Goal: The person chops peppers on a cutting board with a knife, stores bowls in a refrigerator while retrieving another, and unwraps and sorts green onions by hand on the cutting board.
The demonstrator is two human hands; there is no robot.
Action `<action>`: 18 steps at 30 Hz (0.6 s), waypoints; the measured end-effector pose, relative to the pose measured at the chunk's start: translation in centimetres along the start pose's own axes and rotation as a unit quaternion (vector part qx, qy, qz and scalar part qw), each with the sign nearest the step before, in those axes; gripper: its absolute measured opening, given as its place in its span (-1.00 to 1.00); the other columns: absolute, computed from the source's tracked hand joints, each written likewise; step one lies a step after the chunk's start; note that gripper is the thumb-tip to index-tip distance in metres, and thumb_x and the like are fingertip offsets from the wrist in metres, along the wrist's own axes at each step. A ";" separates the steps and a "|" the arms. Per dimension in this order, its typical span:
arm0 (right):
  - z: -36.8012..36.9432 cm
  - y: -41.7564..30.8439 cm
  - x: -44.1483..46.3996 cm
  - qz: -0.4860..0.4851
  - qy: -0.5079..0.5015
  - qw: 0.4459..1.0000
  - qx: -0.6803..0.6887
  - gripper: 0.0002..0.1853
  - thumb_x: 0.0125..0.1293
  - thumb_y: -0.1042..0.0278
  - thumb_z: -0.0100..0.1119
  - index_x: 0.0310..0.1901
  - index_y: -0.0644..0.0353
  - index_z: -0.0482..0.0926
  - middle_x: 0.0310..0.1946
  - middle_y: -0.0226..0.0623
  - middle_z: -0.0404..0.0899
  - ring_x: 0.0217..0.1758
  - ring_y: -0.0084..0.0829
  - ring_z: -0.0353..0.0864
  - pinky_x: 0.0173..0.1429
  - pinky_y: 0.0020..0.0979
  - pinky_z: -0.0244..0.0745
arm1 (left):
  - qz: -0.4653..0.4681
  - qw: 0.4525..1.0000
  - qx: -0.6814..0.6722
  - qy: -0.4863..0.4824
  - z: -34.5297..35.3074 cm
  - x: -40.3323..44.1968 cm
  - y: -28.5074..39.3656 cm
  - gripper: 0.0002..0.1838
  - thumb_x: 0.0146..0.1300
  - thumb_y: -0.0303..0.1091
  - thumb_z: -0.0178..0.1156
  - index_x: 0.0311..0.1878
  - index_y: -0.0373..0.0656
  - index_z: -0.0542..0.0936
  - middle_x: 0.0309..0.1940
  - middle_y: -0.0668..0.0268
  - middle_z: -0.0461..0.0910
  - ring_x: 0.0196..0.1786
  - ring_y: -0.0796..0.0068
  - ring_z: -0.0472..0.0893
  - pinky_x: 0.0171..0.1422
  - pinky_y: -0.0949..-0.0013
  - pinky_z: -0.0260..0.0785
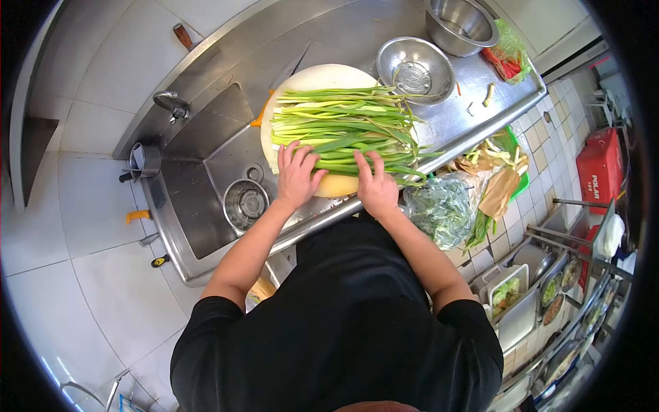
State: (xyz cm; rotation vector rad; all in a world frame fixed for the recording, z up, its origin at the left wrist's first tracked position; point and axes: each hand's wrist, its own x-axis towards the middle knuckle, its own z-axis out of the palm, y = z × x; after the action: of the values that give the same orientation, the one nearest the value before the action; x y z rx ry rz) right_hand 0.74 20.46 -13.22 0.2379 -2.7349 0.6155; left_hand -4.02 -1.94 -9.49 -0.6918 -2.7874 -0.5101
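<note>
On the round board (329,74): green onions (336,123), loosely piled; my left fingers (291,152) spread over them, my right fingers (377,163) parted; uneven pressing could roll some off.

Red POLAR box (597,165), steel faucet (170,103)

The steel counter (461,113) holds board (336,73), colander (440,70), bowl (454,45), perhaps a knife (299,60).
</note>
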 end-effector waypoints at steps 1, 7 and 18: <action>-0.9 -0.6 0.5 -0.002 -0.014 1.000 0.001 -0.28 0.19 0.46 0.25 0.45 -0.03 0.42 0.32 -0.19 0.47 -0.41 -0.19 0.72 -0.32 -0.21 0.69 | 0.017 0.999 -0.029 -0.009 0.5 -0.3 -0.9 -0.57 0.07 -0.24 0.52 0.01 -0.11 0.66 0.17 0.18 0.54 0.40 -0.06 0.39 0.51 -0.07 0.25; -2.8 -0.6 0.3 0.000 0.034 0.997 0.068 -0.36 0.27 0.35 0.39 0.41 0.00 0.47 0.30 -0.21 0.51 -0.38 -0.19 0.72 -0.38 -0.24 0.64 | -0.001 0.994 -0.109 -0.020 -0.1 0.3 -0.8 -0.41 0.03 -0.33 0.53 0.19 -0.09 0.62 0.09 0.12 0.52 0.30 -0.05 0.47 0.47 -0.10 0.29; -13.7 2.8 1.2 0.232 -0.056 0.966 0.102 -0.77 0.36 0.14 0.36 -0.24 0.14 0.73 -0.24 -0.17 0.66 -0.39 -0.10 0.70 -0.24 -0.08 0.61 | 0.154 0.976 -0.153 -0.023 2.3 5.5 6.9 -0.78 0.17 -0.37 0.39 -0.10 -0.07 0.71 -0.20 0.24 0.55 -0.04 0.17 0.53 0.06 0.12 0.36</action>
State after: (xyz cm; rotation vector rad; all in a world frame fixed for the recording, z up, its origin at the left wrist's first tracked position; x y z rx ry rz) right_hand 2.76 28.91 -2.23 -0.3475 -2.8474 1.0363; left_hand -5.76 6.90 -8.06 -1.1907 -2.5944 -0.8755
